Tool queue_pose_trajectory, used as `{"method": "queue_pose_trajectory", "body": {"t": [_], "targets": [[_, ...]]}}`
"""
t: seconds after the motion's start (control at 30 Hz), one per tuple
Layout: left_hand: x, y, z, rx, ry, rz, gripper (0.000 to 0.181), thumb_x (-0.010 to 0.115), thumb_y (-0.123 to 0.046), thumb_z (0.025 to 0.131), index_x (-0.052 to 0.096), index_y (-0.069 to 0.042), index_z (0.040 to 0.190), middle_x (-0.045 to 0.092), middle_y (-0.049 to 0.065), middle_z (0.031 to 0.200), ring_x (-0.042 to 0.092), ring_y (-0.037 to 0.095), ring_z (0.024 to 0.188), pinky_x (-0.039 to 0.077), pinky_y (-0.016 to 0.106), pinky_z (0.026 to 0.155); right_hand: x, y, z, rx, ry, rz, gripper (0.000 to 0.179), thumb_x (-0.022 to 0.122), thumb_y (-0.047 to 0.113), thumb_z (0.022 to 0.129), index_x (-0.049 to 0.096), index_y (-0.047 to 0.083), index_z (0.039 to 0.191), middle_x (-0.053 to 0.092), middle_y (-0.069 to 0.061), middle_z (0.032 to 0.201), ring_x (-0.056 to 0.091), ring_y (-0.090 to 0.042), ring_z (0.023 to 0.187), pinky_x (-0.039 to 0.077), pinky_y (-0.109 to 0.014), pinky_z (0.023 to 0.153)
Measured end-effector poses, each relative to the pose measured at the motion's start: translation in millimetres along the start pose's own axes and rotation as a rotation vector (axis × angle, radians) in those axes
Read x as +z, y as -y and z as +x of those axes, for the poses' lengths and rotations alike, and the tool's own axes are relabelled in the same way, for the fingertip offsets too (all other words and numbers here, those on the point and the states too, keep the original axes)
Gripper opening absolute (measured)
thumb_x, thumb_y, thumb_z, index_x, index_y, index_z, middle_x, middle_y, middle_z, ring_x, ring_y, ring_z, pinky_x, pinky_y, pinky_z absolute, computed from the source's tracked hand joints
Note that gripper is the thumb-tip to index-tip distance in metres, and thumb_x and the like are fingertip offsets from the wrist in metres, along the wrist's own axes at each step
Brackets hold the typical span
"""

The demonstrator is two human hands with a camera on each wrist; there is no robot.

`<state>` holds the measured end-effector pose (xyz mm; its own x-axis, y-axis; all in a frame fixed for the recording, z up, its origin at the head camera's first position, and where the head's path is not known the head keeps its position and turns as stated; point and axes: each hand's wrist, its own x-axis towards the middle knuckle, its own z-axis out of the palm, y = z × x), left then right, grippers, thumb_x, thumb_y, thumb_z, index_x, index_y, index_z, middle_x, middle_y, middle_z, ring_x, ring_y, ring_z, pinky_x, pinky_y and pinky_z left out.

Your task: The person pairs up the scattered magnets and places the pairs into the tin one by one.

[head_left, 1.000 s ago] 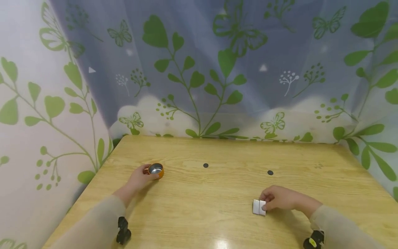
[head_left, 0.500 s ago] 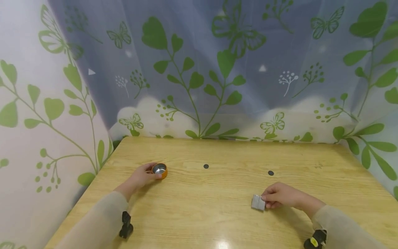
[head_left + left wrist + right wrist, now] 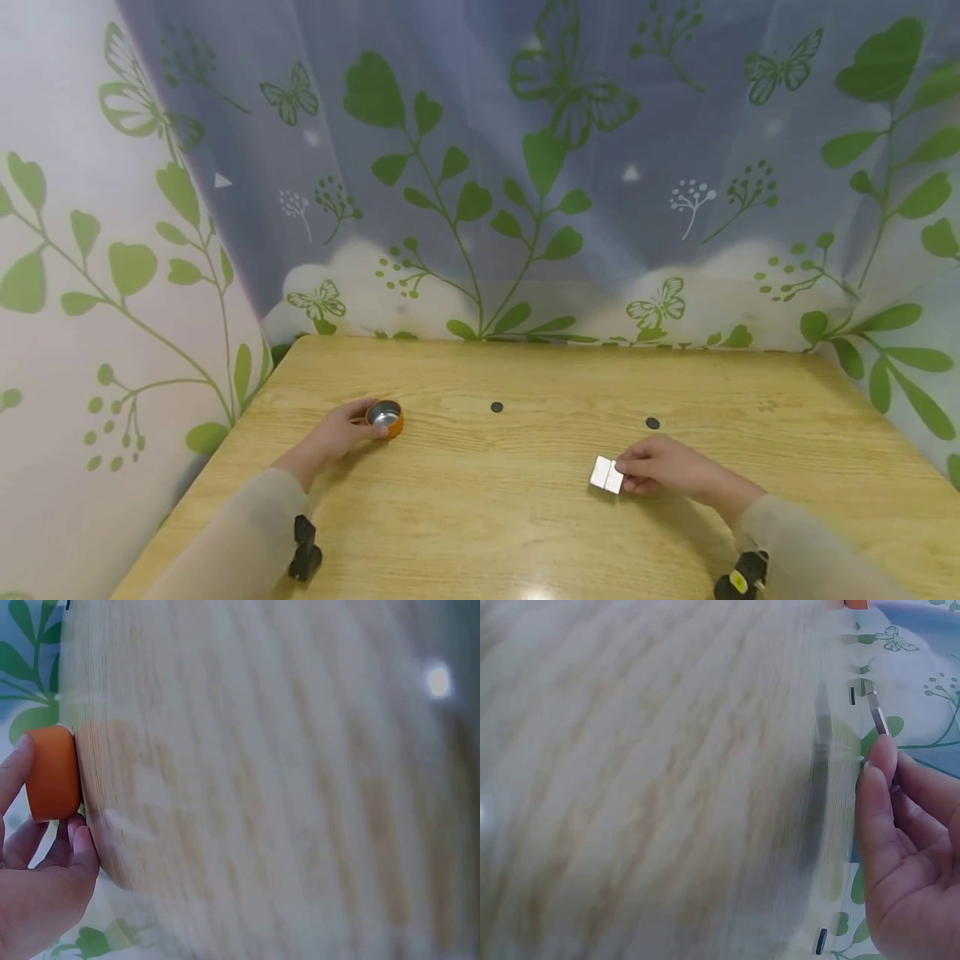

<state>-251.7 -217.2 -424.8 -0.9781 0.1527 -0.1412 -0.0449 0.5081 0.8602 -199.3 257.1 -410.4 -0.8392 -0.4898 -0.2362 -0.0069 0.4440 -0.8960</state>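
My left hand [image 3: 339,435] grips a small round orange cup [image 3: 386,420] with a shiny metal inside, thumb on the near side and fingers behind. Its opening faces up, on the left part of the wooden table [image 3: 480,500]. In the left wrist view, the cup's orange wall [image 3: 54,776] shows between thumb and fingers, close over the tabletop. On the right, my right hand [image 3: 667,467] pinches a small flat silver piece [image 3: 606,474] by its right edge. A line splits this piece into two panels; it is seen nearly edge-on in the right wrist view.
Two dark round discs, a left one [image 3: 497,407] and a right one [image 3: 652,423], lie flat toward the back of the table. A leaf-patterned curtain [image 3: 450,250] hangs along the far edge, and similar cloth [image 3: 75,333] hangs at the left.
The cup in my left hand has shifted slightly right. My right hand has moved the silver piece left and away from me, and its tilt has changed.
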Motion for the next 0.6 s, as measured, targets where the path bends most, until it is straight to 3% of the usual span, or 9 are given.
{"method": "queue_pose_trajectory", "body": {"t": [0.6], "targets": [[-1.0, 1.6, 0.9, 0.022, 0.017, -0.009, 0.064, 0.07, -0.016, 0.084, 0.041, 0.006, 0.136, 0.046, 0.028, 0.131, 0.042, 0.042, 0.12, 0.036, 0.049, 0.098, 14, 18, 31.8, -0.019, -0.027, 0.034, 0.03, 0.055, 0.015, 0.095, 0.061, -0.012, 0.105, 0.064, -0.004, 0.08, 0.06, -0.009, 0.072, 0.052, -0.026, 0.067]]}}
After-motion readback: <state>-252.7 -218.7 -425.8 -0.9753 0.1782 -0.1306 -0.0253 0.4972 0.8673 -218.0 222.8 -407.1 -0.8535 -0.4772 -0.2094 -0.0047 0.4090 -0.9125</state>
